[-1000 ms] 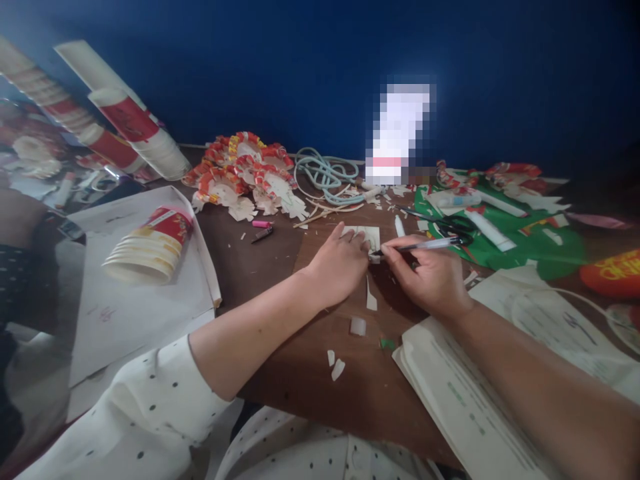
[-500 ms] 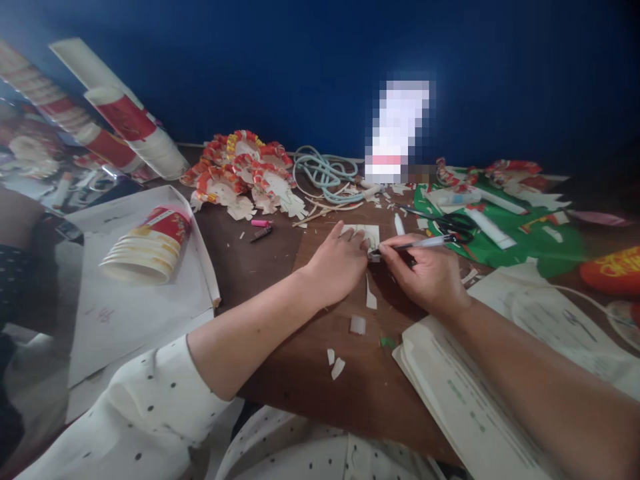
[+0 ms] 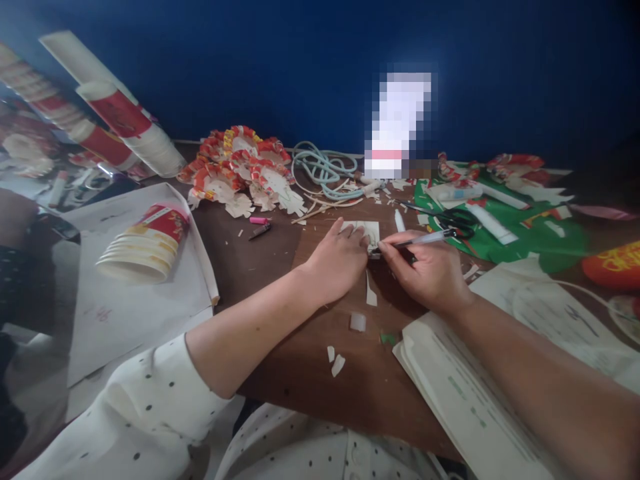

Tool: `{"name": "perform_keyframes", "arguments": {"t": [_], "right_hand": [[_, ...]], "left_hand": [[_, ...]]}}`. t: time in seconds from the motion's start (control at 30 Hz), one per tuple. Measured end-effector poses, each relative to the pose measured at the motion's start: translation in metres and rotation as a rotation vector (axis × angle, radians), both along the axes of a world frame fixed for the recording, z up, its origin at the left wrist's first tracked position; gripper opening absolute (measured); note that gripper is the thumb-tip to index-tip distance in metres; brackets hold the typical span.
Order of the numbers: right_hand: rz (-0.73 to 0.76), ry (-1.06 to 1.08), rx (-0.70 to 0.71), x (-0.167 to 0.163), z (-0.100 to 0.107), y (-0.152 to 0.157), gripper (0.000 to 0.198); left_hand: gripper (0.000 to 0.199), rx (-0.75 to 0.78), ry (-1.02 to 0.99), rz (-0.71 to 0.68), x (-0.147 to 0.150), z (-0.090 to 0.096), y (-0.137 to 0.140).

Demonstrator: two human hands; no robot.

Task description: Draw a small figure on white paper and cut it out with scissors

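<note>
Well, I have the left hand (image 3: pixel 334 265) flat on a small white card (image 3: pixel 371 229), fingers a bit spread, gripping nothing. The card lies mid-desk (image 3: pixel 305 353), nearer the far edge. My right hand (image 3: pixel 431 275) pinches a pen (image 3: pixel 431 237) — its dark tip is down by the card's right side. Blue cord (image 3: pixel 320 175) sits along the far edge, beside red-and-white paper shapes (image 3: pixel 240 167).

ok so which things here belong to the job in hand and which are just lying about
In use:
- pen, in the right hand
- white paper piece, under the left hand

Apparently lying about, untouched:
- tipped paper cups
- scissors
- small pink item
</note>
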State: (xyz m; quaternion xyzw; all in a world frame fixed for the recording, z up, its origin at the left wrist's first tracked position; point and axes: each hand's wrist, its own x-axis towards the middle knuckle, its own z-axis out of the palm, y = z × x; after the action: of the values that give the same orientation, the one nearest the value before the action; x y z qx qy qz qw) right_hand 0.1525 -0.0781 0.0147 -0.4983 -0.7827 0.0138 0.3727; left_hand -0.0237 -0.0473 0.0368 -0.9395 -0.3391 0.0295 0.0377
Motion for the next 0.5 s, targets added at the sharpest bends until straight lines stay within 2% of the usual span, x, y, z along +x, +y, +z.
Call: {"name": "perform_keyframes", "arguments": {"t": [0.5], "right_hand": [[0.008, -0.005, 0.051, 0.0010, -0.0013, -0.0008, 0.017]], "left_hand": [[0.043, -0.022, 0.032, 0.009, 0.0003, 0.0026, -0.0002]]}}
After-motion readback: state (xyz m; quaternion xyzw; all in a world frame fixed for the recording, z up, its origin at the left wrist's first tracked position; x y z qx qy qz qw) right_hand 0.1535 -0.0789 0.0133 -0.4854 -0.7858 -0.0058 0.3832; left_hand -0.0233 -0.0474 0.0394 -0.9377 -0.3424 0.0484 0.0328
